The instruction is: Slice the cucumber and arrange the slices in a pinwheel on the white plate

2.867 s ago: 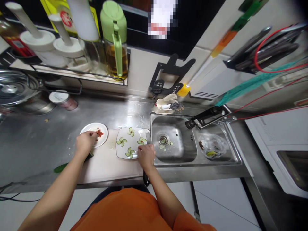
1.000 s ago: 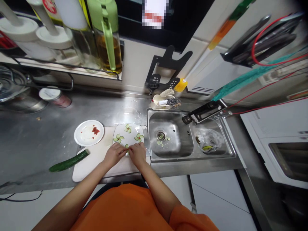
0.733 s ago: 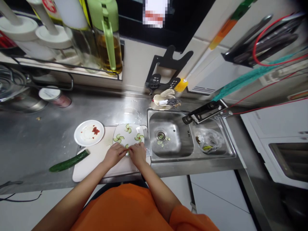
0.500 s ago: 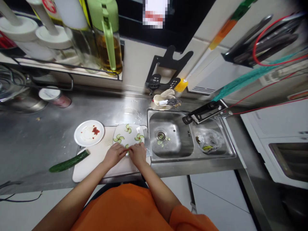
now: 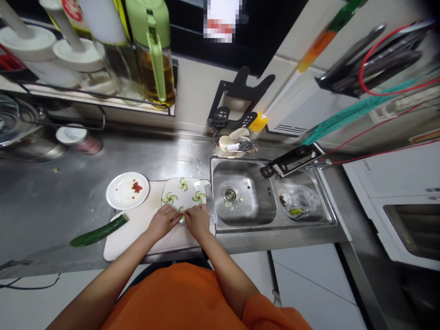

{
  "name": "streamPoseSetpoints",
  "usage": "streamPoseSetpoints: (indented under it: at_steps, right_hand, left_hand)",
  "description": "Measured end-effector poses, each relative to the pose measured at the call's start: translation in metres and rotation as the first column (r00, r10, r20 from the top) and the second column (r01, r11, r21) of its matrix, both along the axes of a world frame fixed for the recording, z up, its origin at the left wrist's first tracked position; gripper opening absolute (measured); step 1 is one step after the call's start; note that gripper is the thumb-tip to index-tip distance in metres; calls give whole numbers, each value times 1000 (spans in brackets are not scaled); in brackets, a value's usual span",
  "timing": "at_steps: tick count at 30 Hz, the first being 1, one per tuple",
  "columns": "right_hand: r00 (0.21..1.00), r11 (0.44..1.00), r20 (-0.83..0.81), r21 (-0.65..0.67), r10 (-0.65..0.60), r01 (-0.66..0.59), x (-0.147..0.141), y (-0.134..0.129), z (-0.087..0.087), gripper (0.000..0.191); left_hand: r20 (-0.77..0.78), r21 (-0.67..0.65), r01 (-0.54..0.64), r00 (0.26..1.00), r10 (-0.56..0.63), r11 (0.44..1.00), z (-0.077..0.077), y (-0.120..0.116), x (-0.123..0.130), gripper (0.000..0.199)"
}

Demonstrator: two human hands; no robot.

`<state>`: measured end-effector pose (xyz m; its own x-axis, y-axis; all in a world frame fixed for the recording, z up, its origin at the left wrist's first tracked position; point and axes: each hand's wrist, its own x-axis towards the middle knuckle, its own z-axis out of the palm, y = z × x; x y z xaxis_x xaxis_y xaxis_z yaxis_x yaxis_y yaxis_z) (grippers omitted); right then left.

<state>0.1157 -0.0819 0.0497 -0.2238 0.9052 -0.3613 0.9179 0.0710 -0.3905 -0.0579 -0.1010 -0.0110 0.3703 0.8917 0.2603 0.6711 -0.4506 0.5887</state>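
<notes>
A white square plate (image 5: 190,187) carries cucumber slices fanned into pinwheels, such as the far pinwheel (image 5: 183,184), with tiny red centres. Over its near edge, my left hand (image 5: 163,223) and my right hand (image 5: 197,222) meet, fingertips pinched together. Between them shows a small red piece (image 5: 182,213), right above the nearest pinwheel, which the fingers partly cover. Under the plate lies a white cutting board (image 5: 129,238). A cut cucumber (image 5: 99,230) rests with its cut end on the board's left edge. Red bits (image 5: 136,187) sit on a round white plate (image 5: 113,190) behind it.
Right of the board is a steel sink (image 5: 242,215) with cucumber slices round its drain. A clear plastic bag (image 5: 305,199) lies in the smaller basin under the faucet (image 5: 283,166). A can (image 5: 80,139) and a steel pot (image 5: 37,144) stand at the back left.
Less of the red piece shows between my fingertips, where a longer red strip spanned them before. My hands have barely shifted; the plates and cucumber stay put.
</notes>
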Motion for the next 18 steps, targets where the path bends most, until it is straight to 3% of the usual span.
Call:
streamPoseSetpoints:
  at_steps: [7,13,16,18]
  right_hand:
    - [1000,1000,-1,12,-10,10,4,-1,3,20]
    - [992,990,-27,54,-126,128,21,-3,9,17]
    - [959,954,-60,100,-278,283,33,-5,9,19]
    - [931,924,-67,116,-358,364,40,-5,8,21]
  left_hand:
    - [56,-18,-60,997,61,998,12,0,-1,18]
    - [130,-54,-249,958,254,967,21,-11,-18,18]
    - [112,-182,-417,891,440,891,21,-21,-30,24]
    - [65,-327,-518,822,566,790,22,-27,-33,31]
